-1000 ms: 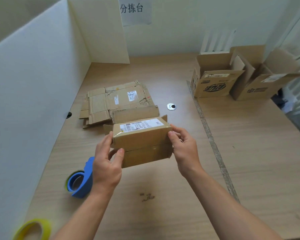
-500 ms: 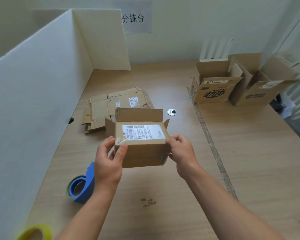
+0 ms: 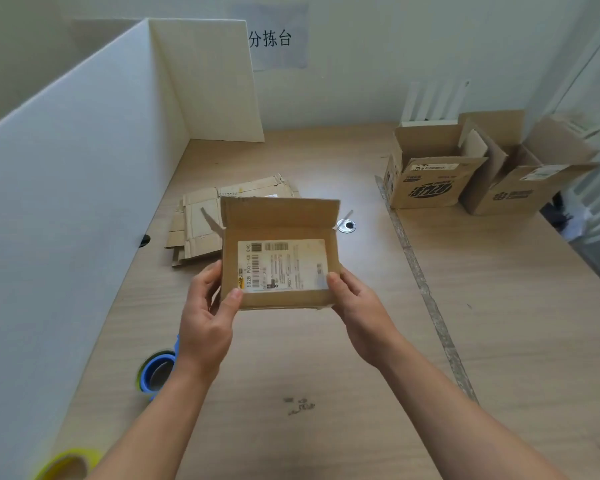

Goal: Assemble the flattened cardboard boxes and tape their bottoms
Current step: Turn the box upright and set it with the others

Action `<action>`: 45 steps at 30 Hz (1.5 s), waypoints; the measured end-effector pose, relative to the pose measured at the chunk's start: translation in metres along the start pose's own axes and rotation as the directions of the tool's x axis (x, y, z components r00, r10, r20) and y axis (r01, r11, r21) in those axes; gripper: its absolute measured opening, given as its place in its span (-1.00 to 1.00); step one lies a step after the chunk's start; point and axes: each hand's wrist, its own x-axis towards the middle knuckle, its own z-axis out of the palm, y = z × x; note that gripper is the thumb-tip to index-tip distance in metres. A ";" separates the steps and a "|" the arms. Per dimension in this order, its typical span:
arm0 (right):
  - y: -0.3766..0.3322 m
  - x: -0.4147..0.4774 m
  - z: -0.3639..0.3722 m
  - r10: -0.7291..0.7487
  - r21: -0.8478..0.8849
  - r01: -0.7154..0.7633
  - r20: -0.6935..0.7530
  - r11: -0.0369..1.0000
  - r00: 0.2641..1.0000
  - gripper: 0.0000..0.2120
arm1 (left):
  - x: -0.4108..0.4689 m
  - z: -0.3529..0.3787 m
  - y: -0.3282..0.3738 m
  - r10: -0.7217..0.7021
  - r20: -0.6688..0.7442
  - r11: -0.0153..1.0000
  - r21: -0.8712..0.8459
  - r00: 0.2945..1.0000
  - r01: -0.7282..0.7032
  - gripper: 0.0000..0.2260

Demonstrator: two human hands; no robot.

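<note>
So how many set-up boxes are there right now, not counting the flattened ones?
3. The small box, held between left hand and right hand at centre; the big-logo box and the rightmost box, side by side far right. None looks hidden.

Soft, even daylight, faint shadows, slight overall blur, and wide-angle bending at the edges.
</note>
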 end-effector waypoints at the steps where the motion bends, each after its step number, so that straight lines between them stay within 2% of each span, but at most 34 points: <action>1: -0.001 0.001 0.001 0.004 -0.007 -0.004 -0.001 1.000 1.000 -0.71 | 0.000 -0.001 0.000 0.025 0.022 1.000 0.014 0.999 -0.026 -0.62; 3: 0.000 0.001 0.001 0.036 0.012 -0.036 -0.031 0.999 0.999 -0.67 | 0.002 -0.003 0.001 0.046 0.046 0.999 0.011 0.998 -0.047 -0.61; 6: 0.003 0.001 -0.003 0.048 0.038 -0.046 -0.052 0.998 0.997 -0.47 | 0.004 -0.007 0.004 0.053 0.056 0.999 0.006 0.997 -0.054 -0.65; 11: 0.003 0.002 -0.004 0.022 0.056 -0.017 -0.074 0.998 0.997 -0.41 | 0.002 -0.015 0.002 0.058 0.111 0.984 0.162 0.992 -0.076 -0.73; 13: 0.004 0.003 -0.006 0.015 0.050 -0.009 -0.118 0.999 0.993 -0.47 | 0.004 -0.017 0.005 0.011 0.128 0.980 0.194 0.992 -0.036 -0.62; 16: 0.008 0.004 -0.011 -0.046 -0.079 0.035 -0.144 0.996 0.988 -0.57 | 0.014 -0.016 0.014 -0.061 0.159 0.991 0.129 0.985 0.040 -0.51; 19: 0.016 0.003 -0.012 -0.089 -0.165 0.065 -0.144 0.984 0.986 -0.54 | 0.019 -0.010 0.023 -0.109 0.189 0.994 0.023 0.976 0.106 -0.48; 22: 0.024 0.001 -0.017 -0.121 -0.212 0.085 -0.164 0.974 0.979 -0.49 | 0.021 -0.009 0.027 -0.257 0.183 0.962 -0.045 0.949 0.269 -0.34; 23: 0.026 0.000 -0.020 -0.131 -0.240 0.087 -0.172 0.967 0.976 -0.51 | 0.022 -0.010 0.026 -0.305 0.187 0.948 -0.033 0.934 0.316 -0.36; 24: 0.027 -0.002 -0.024 -0.136 -0.269 0.085 -0.173 0.959 0.975 -0.53 | 0.021 -0.010 0.023 -0.342 0.184 0.936 -0.016 0.921 0.351 -0.46; 26: 0.029 -0.006 -0.033 -0.131 -0.357 0.072 -0.145 0.931 0.981 -0.57 | 0.019 -0.007 0.014 -0.397 0.115 0.917 0.021 0.910 0.397 -0.76; 27: 0.030 -0.009 -0.039 -0.119 -0.416 0.058 -0.122 0.908 0.985 -0.57 | 0.017 -0.005 0.008 -0.427 0.068 0.904 0.031 0.902 0.426 -0.83; 30: 0.034 -0.013 -0.058 -0.019 -0.531 -0.034 -0.095 0.847 0.995 -0.60 | 0.009 0.000 -0.015 -0.559 -0.059 0.829 -0.006 0.827 0.559 -0.80; 32: 0.033 -0.018 -0.067 0.037 -0.533 -0.072 -0.076 0.843 0.996 -0.70 | 0.005 0.003 -0.029 -0.623 -0.114 0.781 -0.043 0.774 0.623 -0.78; 36: 0.022 -0.027 -0.072 0.013 -0.561 -0.048 -0.066 0.827 0.998 -0.62 | 0.000 0.009 -0.051 -0.664 -0.152 0.743 -0.024 0.732 0.669 -0.78; 39: 0.022 -0.030 -0.070 -0.105 -0.702 -0.003 -0.111 0.712 0.988 -0.61 | -0.004 0.009 -0.062 -0.703 -0.154 0.705 -0.017 0.695 0.709 -0.78; 42: 0.019 -0.034 -0.059 -0.335 -0.842 0.210 0.037 0.497 0.942 -0.63 | -0.006 0.006 -0.067 -0.708 -0.155 0.692 0.044 0.689 0.721 -0.78; 43: 0.018 -0.035 -0.054 -0.385 -0.867 0.284 0.119 0.409 0.915 -0.67 | -0.006 0.005 -0.067 -0.678 -0.169 0.703 0.134 0.715 0.698 -0.76; 45: 0.020 -0.033 -0.045 -0.426 -0.884 0.395 0.265 0.251 0.865 -0.74 | -0.008 0.003 -0.063 -0.535 -0.177 0.728 0.398 0.826 0.558 -0.64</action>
